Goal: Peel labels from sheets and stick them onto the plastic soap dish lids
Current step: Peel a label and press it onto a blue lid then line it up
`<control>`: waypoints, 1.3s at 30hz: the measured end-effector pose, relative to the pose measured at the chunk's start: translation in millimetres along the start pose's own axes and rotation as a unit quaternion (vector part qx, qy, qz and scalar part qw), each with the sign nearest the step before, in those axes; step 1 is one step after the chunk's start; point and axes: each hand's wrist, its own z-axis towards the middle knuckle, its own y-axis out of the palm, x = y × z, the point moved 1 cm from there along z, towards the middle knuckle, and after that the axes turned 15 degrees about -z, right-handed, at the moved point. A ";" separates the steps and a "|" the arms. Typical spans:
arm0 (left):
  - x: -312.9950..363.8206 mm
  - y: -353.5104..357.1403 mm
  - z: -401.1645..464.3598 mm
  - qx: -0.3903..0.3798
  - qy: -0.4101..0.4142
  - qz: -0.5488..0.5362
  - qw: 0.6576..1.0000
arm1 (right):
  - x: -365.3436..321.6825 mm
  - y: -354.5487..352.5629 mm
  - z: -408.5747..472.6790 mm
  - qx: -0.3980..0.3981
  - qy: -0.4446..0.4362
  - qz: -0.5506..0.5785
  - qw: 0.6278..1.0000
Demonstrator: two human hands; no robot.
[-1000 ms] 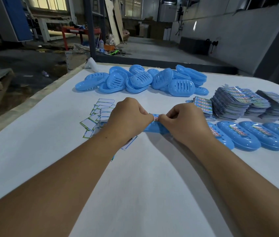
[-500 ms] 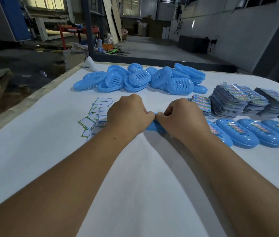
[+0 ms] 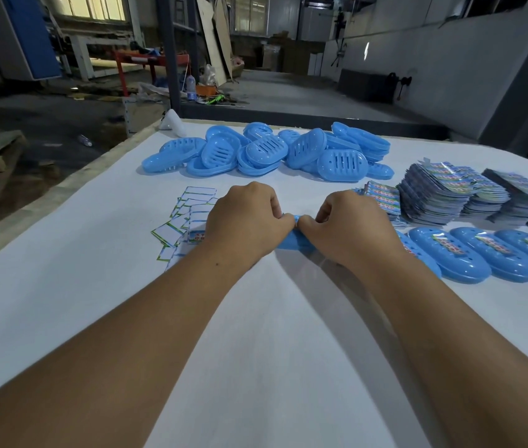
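While both curled hands meet, left hand [image 3: 249,218] and right hand [image 3: 346,224] each grip the lid [image 3: 291,242] beneath.

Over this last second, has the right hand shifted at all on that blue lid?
Yes. The right hand has closed in toward the left hand, over the blue lid, judged against the label stacks; the label once showing between them is now covered.
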 end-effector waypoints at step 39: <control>-5.6 -16.6 -0.4 0.028 -0.014 -0.074 0.997 | 19.4 -16.0 -15.4 -0.105 -0.082 -0.138 0.981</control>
